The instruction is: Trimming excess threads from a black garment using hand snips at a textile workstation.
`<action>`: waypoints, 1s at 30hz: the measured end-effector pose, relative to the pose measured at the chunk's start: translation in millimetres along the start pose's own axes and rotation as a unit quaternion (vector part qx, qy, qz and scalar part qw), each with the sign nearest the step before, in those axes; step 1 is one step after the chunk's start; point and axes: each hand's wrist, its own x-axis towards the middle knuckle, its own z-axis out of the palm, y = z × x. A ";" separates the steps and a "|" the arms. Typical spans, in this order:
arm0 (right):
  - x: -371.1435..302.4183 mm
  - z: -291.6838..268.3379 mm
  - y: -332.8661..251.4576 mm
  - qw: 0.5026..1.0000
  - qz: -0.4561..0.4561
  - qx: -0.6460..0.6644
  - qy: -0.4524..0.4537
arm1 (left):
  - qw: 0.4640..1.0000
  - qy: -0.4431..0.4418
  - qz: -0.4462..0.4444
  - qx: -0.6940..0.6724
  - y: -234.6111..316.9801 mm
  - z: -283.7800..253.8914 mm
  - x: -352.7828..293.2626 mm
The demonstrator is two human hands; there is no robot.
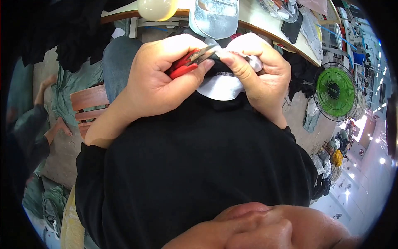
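Left hand (166, 76): closed around red snips (182, 72).
Snips position: in front of the black shirt (199, 157), blades toward the right fingertips.
Right hand (265, 72): gripping white piece (255, 63); material unclear.
White band (222, 88): below, between the hands.
Fan (335, 92): right side.

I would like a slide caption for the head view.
Left hand gripping a red-handled tool; right hand holding white material.

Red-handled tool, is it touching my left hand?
Touching. The head view shows the left hand closed around the red-handled tool, with skin directly against it.
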 end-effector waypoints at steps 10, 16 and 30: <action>-2.4 9.2 -1.8 0.958 0.178 0.220 0.043 | 0.990 0.132 0.044 -0.032 -9.8 19.3 6.8; -1.2 9.3 2.3 0.940 0.203 0.274 0.032 | 0.991 0.127 0.029 -0.015 -11.6 19.4 4.8; -6.3 8.3 3.9 0.938 0.208 0.278 0.003 | 0.977 0.120 0.123 0.127 -14.4 17.4 2.1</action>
